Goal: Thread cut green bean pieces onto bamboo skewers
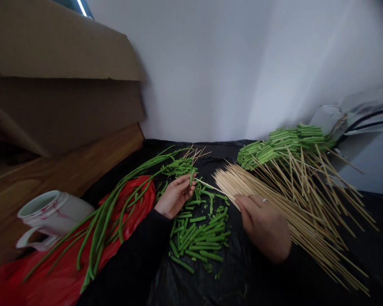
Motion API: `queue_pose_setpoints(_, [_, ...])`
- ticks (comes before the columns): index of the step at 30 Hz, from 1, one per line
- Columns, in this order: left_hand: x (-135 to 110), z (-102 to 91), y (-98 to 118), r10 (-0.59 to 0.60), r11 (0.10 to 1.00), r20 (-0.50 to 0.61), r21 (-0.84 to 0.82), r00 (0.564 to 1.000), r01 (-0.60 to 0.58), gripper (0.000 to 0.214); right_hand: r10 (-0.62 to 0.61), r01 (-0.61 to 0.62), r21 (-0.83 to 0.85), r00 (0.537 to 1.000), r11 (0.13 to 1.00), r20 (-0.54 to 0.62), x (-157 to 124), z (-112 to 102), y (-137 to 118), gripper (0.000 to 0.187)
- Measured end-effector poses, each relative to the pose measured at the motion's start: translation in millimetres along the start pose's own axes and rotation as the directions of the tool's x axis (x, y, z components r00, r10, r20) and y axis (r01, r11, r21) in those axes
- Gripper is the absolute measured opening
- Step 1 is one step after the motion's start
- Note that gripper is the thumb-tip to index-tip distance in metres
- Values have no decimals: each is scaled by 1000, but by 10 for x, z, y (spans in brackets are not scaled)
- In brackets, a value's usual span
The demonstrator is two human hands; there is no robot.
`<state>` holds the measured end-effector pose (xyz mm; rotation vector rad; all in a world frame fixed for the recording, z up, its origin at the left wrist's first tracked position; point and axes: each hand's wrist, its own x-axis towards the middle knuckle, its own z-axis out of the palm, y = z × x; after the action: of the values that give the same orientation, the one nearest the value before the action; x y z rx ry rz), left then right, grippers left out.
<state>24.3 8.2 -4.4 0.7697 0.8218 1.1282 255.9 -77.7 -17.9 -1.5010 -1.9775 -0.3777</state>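
My left hand (175, 196) pinches a short cut piece of green bean (192, 177) between thumb and fingers. My right hand (264, 224) is closed on a thin bamboo skewer (210, 185) whose tip points at that bean piece. Below and between the hands lies a loose heap of cut bean pieces (199, 236) on black plastic sheeting (242, 272). The right hand rests on the near edge of a large pile of bare bamboo skewers (306, 204). A silver ring shows on one right finger.
Long uncut green beans (115, 208) lie over a red plastic bag (60, 276) at left, beside a white ceramic jug (51, 214). Skewers threaded with bean pieces (284, 144) are stacked at the back right. Cardboard boxes (60, 63) stand at the left; a white wall is behind.
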Motion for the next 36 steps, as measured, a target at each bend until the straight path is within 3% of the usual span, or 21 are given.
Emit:
queue_pose_setpoints(9, [-46,56,-104,30,994,52,100,998,-35,25,-13,13,1,1000,1000,17,-5,43,11,21])
queue_pose_setpoints(15, [-164,172,-206,-157,979,202,158,967,126,36,-70,67,42,996,997,50,-20,71,-16,19])
queue_pose_setpoints(20, [-134,130,-169,-173,984,132,-27,976,178,26,-62,60,33,997,998,53,-30,78,-22,22])
queue_pose_setpoints(23, [-109,107,-169,-217,971,143,-75,966,229,18,-56,55,18,996,998,68,-34,79,-26,24])
queue_pose_setpoints(31, [-121,131,-184,-227,972,85,-38,970,231,18,-87,82,77,994,994,63,-47,63,-80,25])
queue_pose_setpoints(36, [-148,159,-206,-199,980,128,40,972,195,26,-86,82,57,994,995,71,-59,69,-103,26])
